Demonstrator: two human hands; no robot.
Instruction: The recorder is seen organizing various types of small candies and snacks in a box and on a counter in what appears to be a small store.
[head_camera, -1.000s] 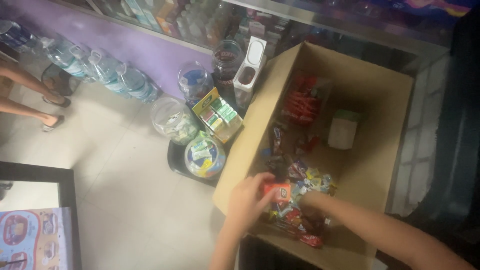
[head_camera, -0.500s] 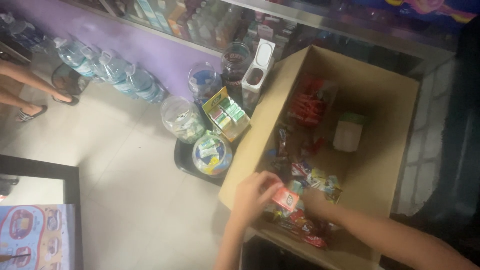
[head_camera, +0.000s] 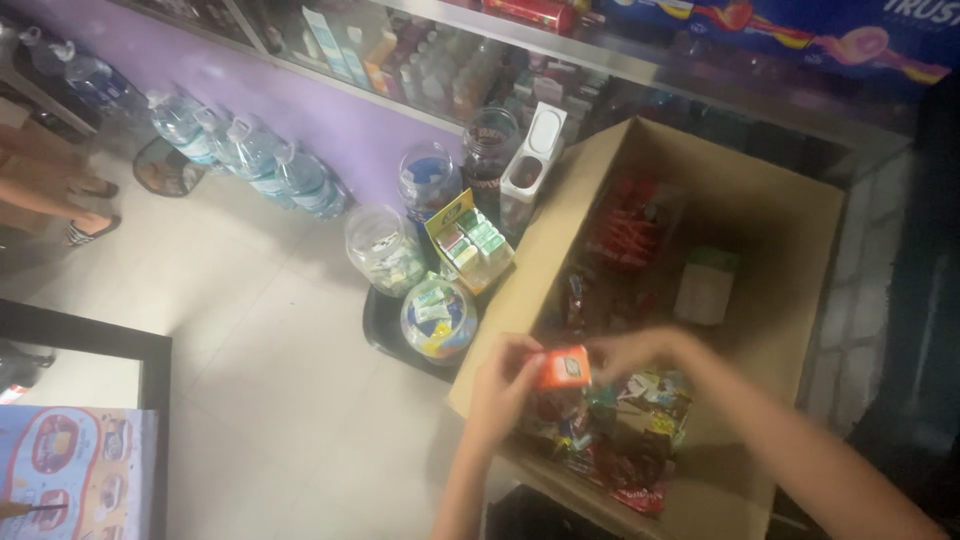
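Together, both hands' fingers (head_camera: 525, 368) pinch the small orange packet (head_camera: 563, 367) from either side.

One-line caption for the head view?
Both hands, left hand and right hand, hold a small orange packet over a snack-filled cardboard box.

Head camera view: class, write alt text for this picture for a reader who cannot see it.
Two bare hands, the left hand and right hand, hold a small orange packet between them over an open cardboard box of mixed wrapped sweets. Left of the box, clear plastic jars stand on a pale tiled floor, with water bottles along a purple wall.
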